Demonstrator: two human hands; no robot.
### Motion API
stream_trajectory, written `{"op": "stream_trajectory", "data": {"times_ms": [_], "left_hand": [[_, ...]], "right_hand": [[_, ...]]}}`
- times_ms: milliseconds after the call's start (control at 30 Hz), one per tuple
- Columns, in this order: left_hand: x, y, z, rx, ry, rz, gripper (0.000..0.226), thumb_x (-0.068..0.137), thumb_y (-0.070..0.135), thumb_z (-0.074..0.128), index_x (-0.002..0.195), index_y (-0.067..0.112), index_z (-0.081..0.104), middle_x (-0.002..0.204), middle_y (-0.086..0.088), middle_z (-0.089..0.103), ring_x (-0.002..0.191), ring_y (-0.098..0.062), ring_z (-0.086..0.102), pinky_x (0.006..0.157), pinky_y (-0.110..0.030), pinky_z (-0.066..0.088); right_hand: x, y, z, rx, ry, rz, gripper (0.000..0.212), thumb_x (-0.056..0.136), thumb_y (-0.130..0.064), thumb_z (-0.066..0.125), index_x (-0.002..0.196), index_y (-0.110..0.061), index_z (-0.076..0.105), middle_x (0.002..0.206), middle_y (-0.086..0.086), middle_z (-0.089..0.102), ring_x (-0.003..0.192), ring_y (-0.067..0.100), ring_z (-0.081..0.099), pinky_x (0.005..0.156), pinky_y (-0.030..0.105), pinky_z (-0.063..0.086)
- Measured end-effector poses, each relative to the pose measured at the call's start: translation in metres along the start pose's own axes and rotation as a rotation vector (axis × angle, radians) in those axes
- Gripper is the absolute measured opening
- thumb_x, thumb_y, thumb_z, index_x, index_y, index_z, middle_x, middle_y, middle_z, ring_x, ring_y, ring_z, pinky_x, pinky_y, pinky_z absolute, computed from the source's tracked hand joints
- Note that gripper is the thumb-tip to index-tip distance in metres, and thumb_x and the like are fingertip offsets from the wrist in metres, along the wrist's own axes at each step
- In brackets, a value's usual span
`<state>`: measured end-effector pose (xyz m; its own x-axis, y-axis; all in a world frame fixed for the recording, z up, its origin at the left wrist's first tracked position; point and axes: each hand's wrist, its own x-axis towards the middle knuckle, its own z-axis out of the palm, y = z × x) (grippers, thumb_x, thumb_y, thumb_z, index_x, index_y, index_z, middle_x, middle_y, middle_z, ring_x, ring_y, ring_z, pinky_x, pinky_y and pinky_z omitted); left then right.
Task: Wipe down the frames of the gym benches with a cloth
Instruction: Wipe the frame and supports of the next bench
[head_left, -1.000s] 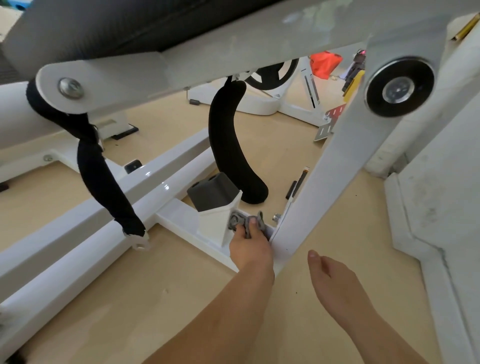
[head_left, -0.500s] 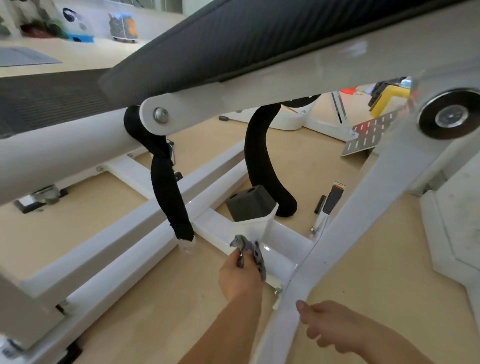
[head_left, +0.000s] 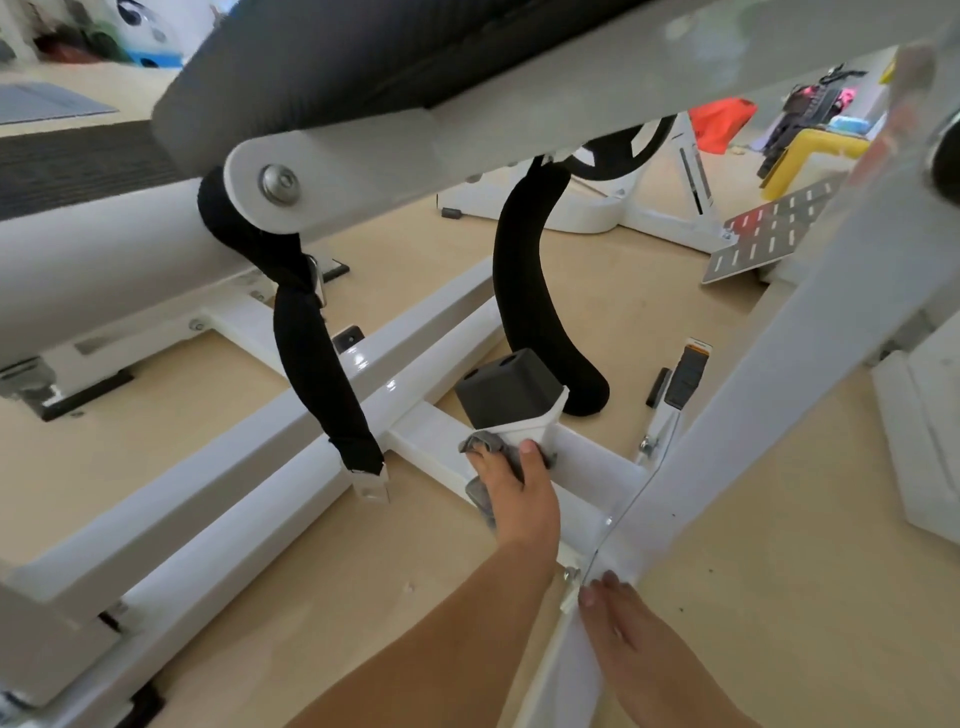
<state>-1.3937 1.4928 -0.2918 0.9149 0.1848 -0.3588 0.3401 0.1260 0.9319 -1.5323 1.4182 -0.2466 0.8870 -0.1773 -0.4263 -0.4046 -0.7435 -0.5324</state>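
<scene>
Cloth (head_left: 484, 442), crumpled grey, gripped by left hand (head_left: 522, 500) against glossy white frame (head_left: 597, 475)

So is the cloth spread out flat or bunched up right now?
Bunched up. The grey cloth is crumpled in the left hand against the white bracket, with folds sticking out past the hand.

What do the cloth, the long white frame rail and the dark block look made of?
Cloth: soft grey fabric, maybe microfibre; it bunches into folds. Frame rail: probably steel with glossy white paint; bright highlights glint on it. Block: matte dark rubber or dense foam; no shine.
</scene>
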Motion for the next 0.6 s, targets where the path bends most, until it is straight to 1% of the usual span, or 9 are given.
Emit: {"op": "stream_trajectory", "data": {"times_ms": [33,100,133,167,233,300,400,500,600], "left_hand": [[0.002,-0.003,-0.001,-0.002,-0.006,0.005,0.073,0.086,0.075,0.034,0.152,0.053,0.011,0.160,0.005,0.025,0.145,-0.024,0.033,0.119,-0.053,0.033],[0.006,-0.007,-0.002,0.009,-0.023,0.036,0.076,0.094,0.069,0.034,0.158,0.048,-0.001,0.166,0.015,0.014,0.152,-0.019,0.022,0.124,-0.049,0.025],[0.008,-0.008,-0.003,0.019,-0.022,0.038,0.075,0.100,0.063,0.034,0.160,0.044,-0.006,0.168,0.019,0.006,0.154,-0.017,0.016,0.125,-0.046,0.021],[0.011,-0.009,-0.003,0.027,-0.014,0.026,0.073,0.103,0.059,0.033,0.160,0.041,-0.008,0.168,0.020,0.003,0.154,-0.016,0.013,0.126,-0.045,0.019],[0.016,-0.010,-0.004,0.040,-0.012,-0.021,0.069,0.104,0.057,0.030,0.159,0.042,-0.009,0.168,0.014,0.004,0.154,-0.020,0.015,0.126,-0.048,0.020],[0.014,-0.009,0.001,0.050,-0.001,-0.041,0.066,0.105,0.056,0.028,0.158,0.045,-0.008,0.167,0.008,0.008,0.153,-0.023,0.017,0.124,-0.050,0.022],[0.004,-0.007,0.014,0.067,-0.001,0.071,0.068,0.105,0.054,0.027,0.157,0.043,-0.015,0.168,0.015,-0.001,0.155,-0.019,0.011,0.125,-0.049,0.020],[0.012,-0.012,0.007,0.064,0.019,-0.039,0.068,0.105,0.057,0.025,0.159,0.041,-0.014,0.168,0.015,0.000,0.155,-0.020,0.012,0.125,-0.050,0.017],[0.020,-0.012,-0.001,0.078,0.039,-0.181,0.065,0.105,0.057,0.023,0.160,0.041,-0.010,0.169,0.011,0.000,0.155,-0.025,0.011,0.125,-0.052,0.016]], "right_hand": [[0.000,0.003,0.002,-0.032,0.005,-0.005,0.063,0.103,-0.058,0.026,0.154,-0.023,0.040,0.168,-0.009,0.020,0.155,0.006,0.011,0.119,0.020,0.009],[0.003,0.008,0.004,-0.099,0.075,-0.031,0.102,0.080,-0.087,0.006,0.153,-0.024,0.041,0.168,-0.010,0.016,0.156,0.005,0.005,0.116,0.013,0.002],[0.005,0.010,0.005,-0.100,0.092,-0.039,0.115,0.072,-0.093,-0.002,0.152,-0.024,0.043,0.168,-0.009,0.014,0.156,0.007,0.004,0.114,0.012,0.000],[0.007,0.011,0.005,-0.115,0.071,-0.041,0.108,0.077,-0.092,0.002,0.151,-0.025,0.043,0.169,-0.008,0.012,0.156,0.008,0.003,0.115,0.013,0.000],[0.007,0.009,0.003,-0.184,0.023,-0.089,0.064,0.104,-0.061,0.016,0.150,-0.026,0.042,0.170,-0.007,0.010,0.157,0.008,0.002,0.118,0.018,0.006],[0.005,0.006,0.000,-0.134,0.028,-0.058,0.052,0.108,-0.051,0.020,0.145,-0.027,0.048,0.170,-0.009,0.012,0.156,0.006,0.004,0.119,0.024,0.016],[0.010,0.010,0.004,-0.172,0.068,-0.078,0.061,0.101,-0.063,0.015,0.127,-0.025,0.057,0.165,-0.009,0.023,0.154,0.006,0.014,0.116,0.029,0.031],[0.015,0.019,0.011,-0.242,0.109,-0.119,0.090,0.079,-0.084,-0.005,0.107,-0.024,0.055,0.149,-0.012,0.035,0.147,0.007,0.026,0.106,0.029,0.040],[0.014,0.020,0.010,-0.264,0.124,-0.115,0.109,0.069,-0.090,-0.010,0.129,-0.025,0.053,0.163,-0.011,0.022,0.153,0.005,0.013,0.113,0.025,0.034]]}}
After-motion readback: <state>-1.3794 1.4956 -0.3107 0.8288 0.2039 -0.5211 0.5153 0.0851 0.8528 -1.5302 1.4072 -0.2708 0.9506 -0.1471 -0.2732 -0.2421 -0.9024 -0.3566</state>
